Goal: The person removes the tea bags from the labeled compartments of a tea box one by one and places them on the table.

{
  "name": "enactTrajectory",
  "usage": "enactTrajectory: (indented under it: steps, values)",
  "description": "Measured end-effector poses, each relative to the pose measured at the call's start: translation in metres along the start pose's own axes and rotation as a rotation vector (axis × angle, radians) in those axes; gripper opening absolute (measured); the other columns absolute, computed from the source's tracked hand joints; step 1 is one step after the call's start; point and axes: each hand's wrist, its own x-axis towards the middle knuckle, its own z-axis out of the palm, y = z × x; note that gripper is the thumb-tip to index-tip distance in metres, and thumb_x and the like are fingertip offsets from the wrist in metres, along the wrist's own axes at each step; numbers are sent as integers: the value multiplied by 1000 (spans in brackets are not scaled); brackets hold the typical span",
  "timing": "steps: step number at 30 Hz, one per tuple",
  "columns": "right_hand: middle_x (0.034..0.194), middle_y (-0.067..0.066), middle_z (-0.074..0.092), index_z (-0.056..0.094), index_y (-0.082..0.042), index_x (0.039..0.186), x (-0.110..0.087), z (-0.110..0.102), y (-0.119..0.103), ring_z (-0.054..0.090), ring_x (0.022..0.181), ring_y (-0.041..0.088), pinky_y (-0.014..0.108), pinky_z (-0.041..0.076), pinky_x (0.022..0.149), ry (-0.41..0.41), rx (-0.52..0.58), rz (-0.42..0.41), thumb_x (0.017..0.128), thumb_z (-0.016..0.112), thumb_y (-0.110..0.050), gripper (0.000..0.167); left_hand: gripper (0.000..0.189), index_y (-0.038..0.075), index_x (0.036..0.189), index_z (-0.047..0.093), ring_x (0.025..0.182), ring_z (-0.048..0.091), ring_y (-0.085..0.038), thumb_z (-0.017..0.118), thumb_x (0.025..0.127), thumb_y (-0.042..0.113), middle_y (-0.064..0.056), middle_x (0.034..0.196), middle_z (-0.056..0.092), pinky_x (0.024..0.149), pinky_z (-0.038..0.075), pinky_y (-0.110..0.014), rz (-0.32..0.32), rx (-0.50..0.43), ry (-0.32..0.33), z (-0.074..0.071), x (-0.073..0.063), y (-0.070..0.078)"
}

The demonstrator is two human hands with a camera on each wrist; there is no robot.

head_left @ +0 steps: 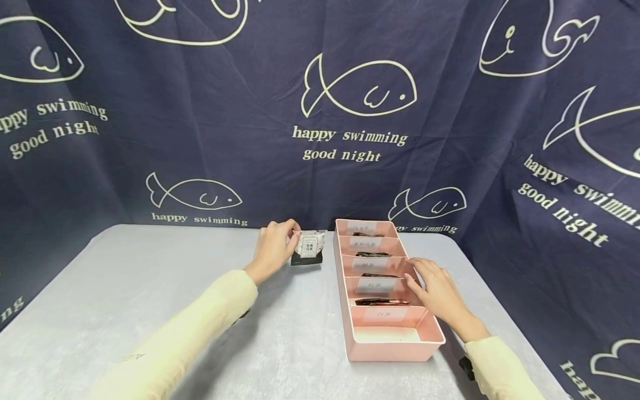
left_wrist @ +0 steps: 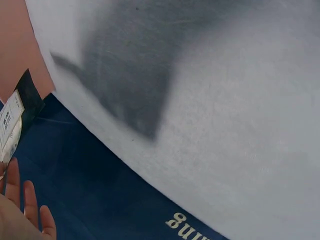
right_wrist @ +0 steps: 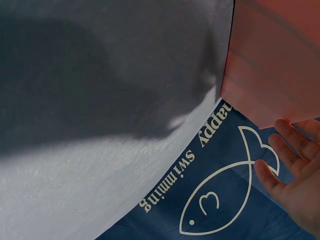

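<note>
Between thumb and fingers my left hand (head_left: 274, 247) pinches a small tea sachet (head_left: 310, 248), white and marbled above with a black lower end and a printed label. In the left wrist view the sachet (left_wrist: 11, 125) shows at the left edge, above the fingertips. To its right stands a long pink divided box (head_left: 392, 351) with handwritten labels. My right hand (head_left: 442, 291) rests at the box's right rim, fingers loosely extended. From below, the right wrist view shows those fingers (right_wrist: 295, 145) right at the rim. Dark sachets (head_left: 382, 302) stand in several compartments; the front one shows a bare floor.
The box stands on a pale grey table (head_left: 280, 344). A dark blue curtain (head_left: 270, 111) with white fish drawings and lettering hangs close behind the table and along both sides.
</note>
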Motion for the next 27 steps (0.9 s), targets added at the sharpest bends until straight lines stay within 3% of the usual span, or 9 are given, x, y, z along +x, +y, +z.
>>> enactTrajectory:
  steps: [8, 15, 27]
  values:
    - [116, 18, 59, 57, 0, 116, 0, 0, 1, 50, 111, 34, 48, 37, 80, -1, 1, 8, 85, 57, -19, 36, 5, 16, 85, 65, 70, 59, -24, 61, 81, 14, 1, 71, 66, 62, 41, -39, -65, -15, -32, 12, -1, -5]
    - [117, 19, 58, 56, 0, 118, 1, -1, 0, 49, 112, 36, 49, 37, 83, -15, 4, 16, 86, 57, -19, 37, 5, 17, 88, 64, 73, 59, -22, 61, 84, 17, 0, 71, 65, 68, 40, -42, -130, -51, -126, 18, -1, -10]
    - [116, 19, 59, 56, 1, 117, 0, 0, -1, 51, 111, 35, 50, 38, 83, -12, 12, 20, 85, 58, -17, 37, 12, 16, 95, 63, 81, 60, -24, 62, 83, 13, -3, 80, 67, 74, 41, -45, -155, -71, -183, 26, 1, -21]
